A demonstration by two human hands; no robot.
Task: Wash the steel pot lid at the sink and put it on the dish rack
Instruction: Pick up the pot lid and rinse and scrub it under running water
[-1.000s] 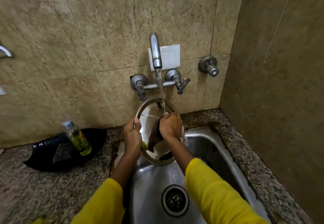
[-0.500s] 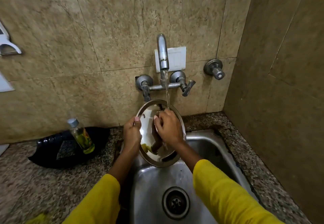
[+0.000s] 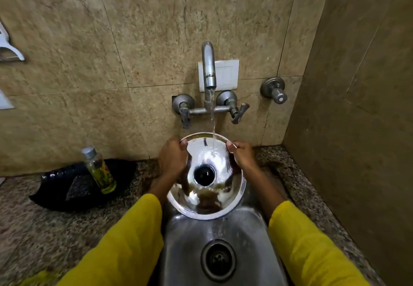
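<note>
The steel pot lid (image 3: pixel 207 198) is held over the steel sink (image 3: pixel 183 241), its shiny top with a black knob turned towards me. My left hand (image 3: pixel 172 159) grips its left rim and my right hand (image 3: pixel 242 156) grips its right rim. Water runs from the wall tap (image 3: pixel 209 66) onto the upper part of the lid and drips off its lower edge into the basin. No dish rack is in view.
A clear bottle of yellow-green liquid (image 3: pixel 99 170) stands on a black mat (image 3: pixel 67 189) on the granite counter to the left. The sink drain (image 3: pixel 218 260) lies below the lid. A tiled side wall (image 3: pixel 357 129) closes off the right.
The lid has been turned over: its inner side faced me before, now the knob side does. My right hand moved from rubbing the lid's middle to gripping its right rim.
</note>
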